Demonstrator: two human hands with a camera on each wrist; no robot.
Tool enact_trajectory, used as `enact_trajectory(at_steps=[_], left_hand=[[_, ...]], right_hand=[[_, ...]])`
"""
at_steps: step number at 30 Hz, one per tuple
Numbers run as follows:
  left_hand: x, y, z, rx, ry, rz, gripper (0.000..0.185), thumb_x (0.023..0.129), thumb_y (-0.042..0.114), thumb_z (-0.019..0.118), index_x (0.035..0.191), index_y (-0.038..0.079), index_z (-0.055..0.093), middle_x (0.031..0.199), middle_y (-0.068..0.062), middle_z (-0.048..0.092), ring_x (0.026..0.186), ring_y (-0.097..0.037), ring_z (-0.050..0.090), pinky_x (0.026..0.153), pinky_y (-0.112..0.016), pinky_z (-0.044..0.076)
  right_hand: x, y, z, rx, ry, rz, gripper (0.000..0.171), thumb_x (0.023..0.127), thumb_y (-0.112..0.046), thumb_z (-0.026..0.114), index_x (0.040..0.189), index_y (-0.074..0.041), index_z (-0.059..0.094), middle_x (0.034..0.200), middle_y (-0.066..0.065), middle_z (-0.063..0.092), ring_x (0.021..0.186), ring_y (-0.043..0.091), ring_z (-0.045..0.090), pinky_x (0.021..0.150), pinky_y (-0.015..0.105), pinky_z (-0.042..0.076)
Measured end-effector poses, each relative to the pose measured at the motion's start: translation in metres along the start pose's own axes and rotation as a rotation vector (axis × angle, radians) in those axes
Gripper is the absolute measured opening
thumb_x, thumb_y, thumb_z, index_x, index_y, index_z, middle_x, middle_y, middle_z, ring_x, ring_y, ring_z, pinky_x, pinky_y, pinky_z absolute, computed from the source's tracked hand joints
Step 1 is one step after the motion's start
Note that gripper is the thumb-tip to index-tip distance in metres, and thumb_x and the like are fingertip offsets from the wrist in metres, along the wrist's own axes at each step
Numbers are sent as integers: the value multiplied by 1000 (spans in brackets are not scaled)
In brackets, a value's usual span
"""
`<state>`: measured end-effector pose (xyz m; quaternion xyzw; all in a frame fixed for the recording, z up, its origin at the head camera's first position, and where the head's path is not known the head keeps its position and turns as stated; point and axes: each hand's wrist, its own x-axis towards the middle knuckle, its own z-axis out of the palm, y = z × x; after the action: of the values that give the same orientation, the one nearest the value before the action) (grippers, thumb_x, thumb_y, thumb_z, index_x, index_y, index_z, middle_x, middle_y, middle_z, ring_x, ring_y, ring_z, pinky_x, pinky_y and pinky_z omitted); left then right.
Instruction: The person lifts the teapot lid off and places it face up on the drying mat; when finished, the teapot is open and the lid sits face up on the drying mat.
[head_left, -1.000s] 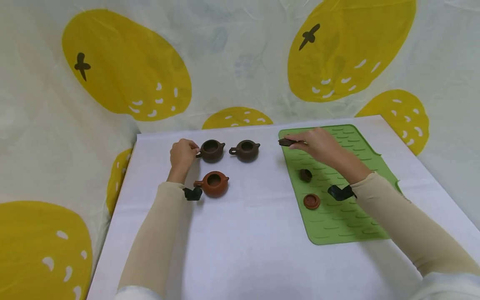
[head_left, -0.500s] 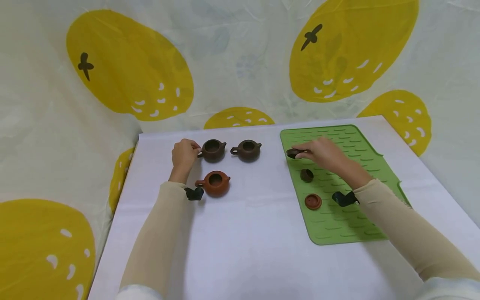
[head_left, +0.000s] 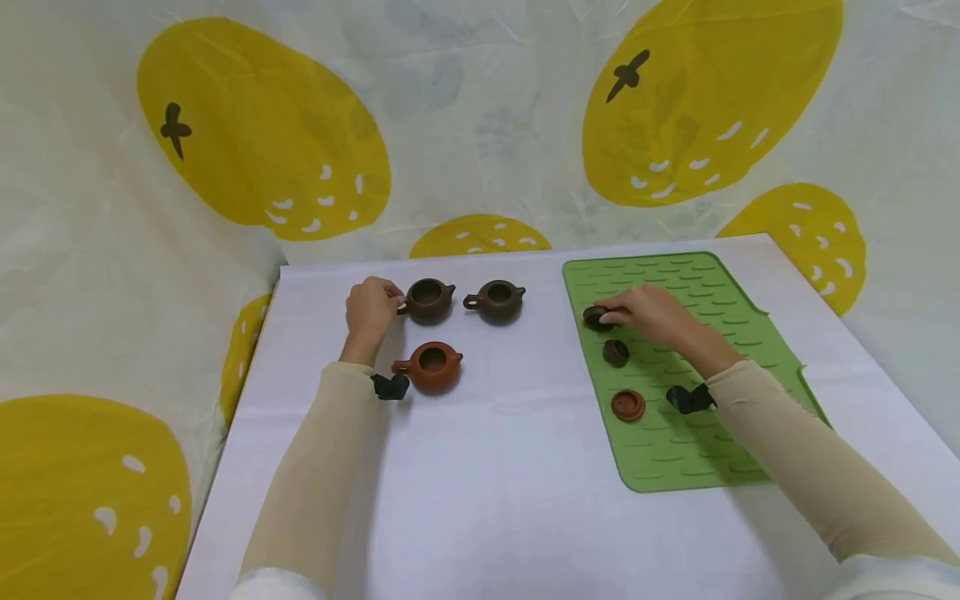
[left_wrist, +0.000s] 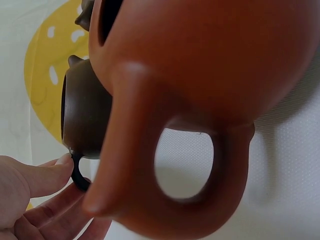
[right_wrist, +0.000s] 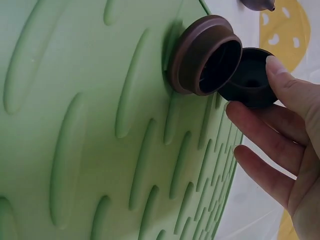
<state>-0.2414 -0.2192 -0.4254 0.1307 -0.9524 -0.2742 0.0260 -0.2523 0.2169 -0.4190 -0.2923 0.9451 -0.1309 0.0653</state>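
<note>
Right hand (head_left: 651, 310) pinches dark lid (head_left: 597, 317) near green mat's (head_left: 720, 333) left edge; brown lid (head_left: 616, 352) just nearer. Left hand (head_left: 369, 307) pinches dark teapot's (head_left: 427, 301) handle; counter (head_left: 487, 483) open nearer.

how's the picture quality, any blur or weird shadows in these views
Head view: even soft light, sharp, faint shadows under the teapots. Left wrist view: the orange teapot fills the frame, soft at close range. Right wrist view: the lids and mat are clear, no glare.

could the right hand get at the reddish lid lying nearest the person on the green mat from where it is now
Probably yes. The right hand is already over the green mat, holding a dark lid. The reddish lid lies uncovered nearer the person, with only a brown lid between, low and easily passed over. The fingers are occupied, though.
</note>
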Motion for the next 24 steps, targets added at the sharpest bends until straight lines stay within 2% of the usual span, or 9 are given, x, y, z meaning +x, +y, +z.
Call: enact_trajectory(at_steps=[5, 9, 17, 24], left_hand=[[0, 1, 0, -2, 1, -4, 17, 98, 18, 67, 100, 6, 79, 102, -13, 78, 92, -32, 68, 78, -42, 55], [0, 2, 0, -4, 1, -7, 17, 98, 18, 68, 101, 6, 79, 103, -13, 79, 93, -32, 69, 79, -43, 55], [-1, 1, -1, -9, -2, -13, 17, 98, 17, 67, 101, 5, 78, 104, -14, 78, 93, -32, 68, 79, -42, 55], [0, 1, 0, -12, -3, -14, 17, 99, 18, 66, 101, 6, 79, 103, -13, 78, 93, -31, 69, 77, -41, 55]], right_hand=[[2, 2, 0, 17, -20, 28, 40, 101, -22, 63, 137, -5, 64, 119, 20, 75, 56, 13, 44, 60, 31, 38], [5, 6, 2, 42, -37, 58, 41, 101, -24, 62, 138, -5, 63, 108, 19, 77, 58, 14, 46, 58, 32, 36], [12, 10, 1, 106, -69, 132, 41, 102, -25, 62, 138, -5, 63, 98, 20, 79, 66, 19, 65, 55, 31, 37], [15, 15, 1, 108, -49, 150, 38, 101, -25, 64, 133, -4, 67, 119, 22, 75, 78, 23, 73, 70, 39, 55]])
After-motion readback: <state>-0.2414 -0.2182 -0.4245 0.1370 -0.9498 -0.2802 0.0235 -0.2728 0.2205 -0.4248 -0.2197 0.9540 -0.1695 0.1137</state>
